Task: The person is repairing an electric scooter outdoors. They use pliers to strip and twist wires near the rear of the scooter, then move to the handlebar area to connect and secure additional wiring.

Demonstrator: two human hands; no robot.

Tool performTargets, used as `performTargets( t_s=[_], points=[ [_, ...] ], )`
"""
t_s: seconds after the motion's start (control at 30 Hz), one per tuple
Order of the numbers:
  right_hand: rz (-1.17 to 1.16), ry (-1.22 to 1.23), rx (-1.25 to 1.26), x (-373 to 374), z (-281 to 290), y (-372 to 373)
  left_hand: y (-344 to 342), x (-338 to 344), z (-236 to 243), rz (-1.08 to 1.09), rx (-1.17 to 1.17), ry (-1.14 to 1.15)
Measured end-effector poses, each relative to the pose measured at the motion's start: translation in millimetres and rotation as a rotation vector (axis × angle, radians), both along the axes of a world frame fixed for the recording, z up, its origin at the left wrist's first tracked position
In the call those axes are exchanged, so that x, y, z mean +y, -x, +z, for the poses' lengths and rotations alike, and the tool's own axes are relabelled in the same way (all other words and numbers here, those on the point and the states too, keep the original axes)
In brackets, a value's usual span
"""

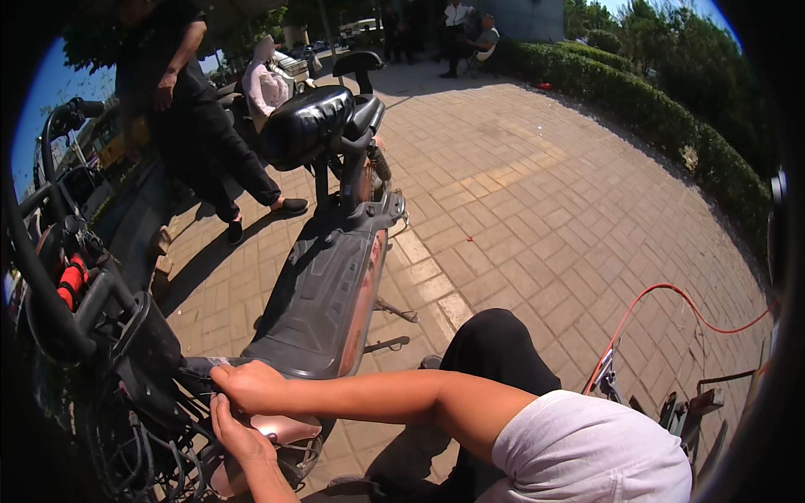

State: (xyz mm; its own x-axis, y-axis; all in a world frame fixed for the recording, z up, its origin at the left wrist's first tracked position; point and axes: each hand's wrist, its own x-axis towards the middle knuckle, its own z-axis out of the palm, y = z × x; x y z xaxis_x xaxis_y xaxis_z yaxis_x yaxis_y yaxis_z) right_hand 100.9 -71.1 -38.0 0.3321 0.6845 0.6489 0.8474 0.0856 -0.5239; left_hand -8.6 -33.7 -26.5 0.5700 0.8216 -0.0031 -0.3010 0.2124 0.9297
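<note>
We located the dark wires (155, 457) at the near left, where they hung in loops beneath the black front housing (144, 335) of a scooter (366, 293). The right hand (251, 387) reached their upper part with its fingers curled inward; the left hand (243, 438) lay just below, its fingers bent toward the same spot. We could not tell whether either hand pinched a wire, since the fingertips were small and partly hidden. A glossy pink part (289, 429) showed below the right forearm. To the left of the housing we noted a red object (73, 281). The grey floorboard (314, 298) stretched away from the hands toward the black seat (306, 126). Beyond it, at the far left, stood a person in dark clothes (159, 92). On the right, a red hose (671, 287) arched over the paving (520, 226), and a hedge (646, 109) bordered the far right.
</note>
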Motion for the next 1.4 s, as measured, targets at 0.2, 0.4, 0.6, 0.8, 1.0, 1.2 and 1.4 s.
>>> performTargets(
  t_s=[0.2,0.4,0.6,0.8,1.0,1.2,1.4],
  points=[
    [0.079,-0.060,0.096,-0.9,2.5,-0.2,-1.5,7.9,0.1,-0.024,-0.105,0.029],
    [0.100,-0.042,0.655,-14.6,-0.3,-5.4,-19.6,27.1,4.9,0.182,-0.016,-0.383],
    [-0.076,0.126,0.490,-32.0,-39.3,-49.6,-8.7,36.7,0.3,0.184,0.000,-0.309],
    [-0.359,0.463,0.148,-19.3,-101.0,-141.9,-10.0,28.3,-3.4,0.271,0.229,-0.523],
    [-0.334,0.585,0.069,1.1,-85.9,-144.5,25.0,-6.8,-6.6,0.264,0.365,-0.637],
    [-0.129,0.269,0.080,11.0,-23.7,-148.5,77.1,-28.3,37.6,0.046,0.920,-1.109],
    [-0.015,0.038,0.190,-5.4,110.6,-206.2,104.6,-14.0,153.5,0.355,0.216,-1.016]
  ],
)
